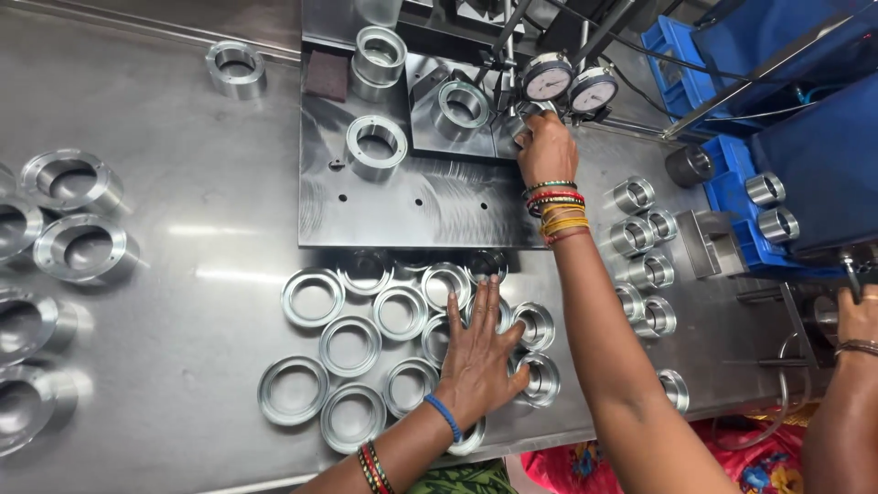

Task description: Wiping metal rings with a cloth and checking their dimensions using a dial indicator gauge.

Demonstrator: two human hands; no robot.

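My left hand lies flat, fingers spread, on a cluster of several shiny metal rings laid on the steel table near its front edge. My right hand reaches up to the far edge of a polished steel plate, its fingers closed on a small metal part just below two round dial gauges. A ring sits in the fixture left of that hand. Two more rings stand on the plate, and another pair is stacked at its far end.
Larger flanged rings line the table's left side, one at the back. Small metal sleeves stand in rows right of my right arm. Blue crates hold more sleeves. Another person's hand is at the right edge.
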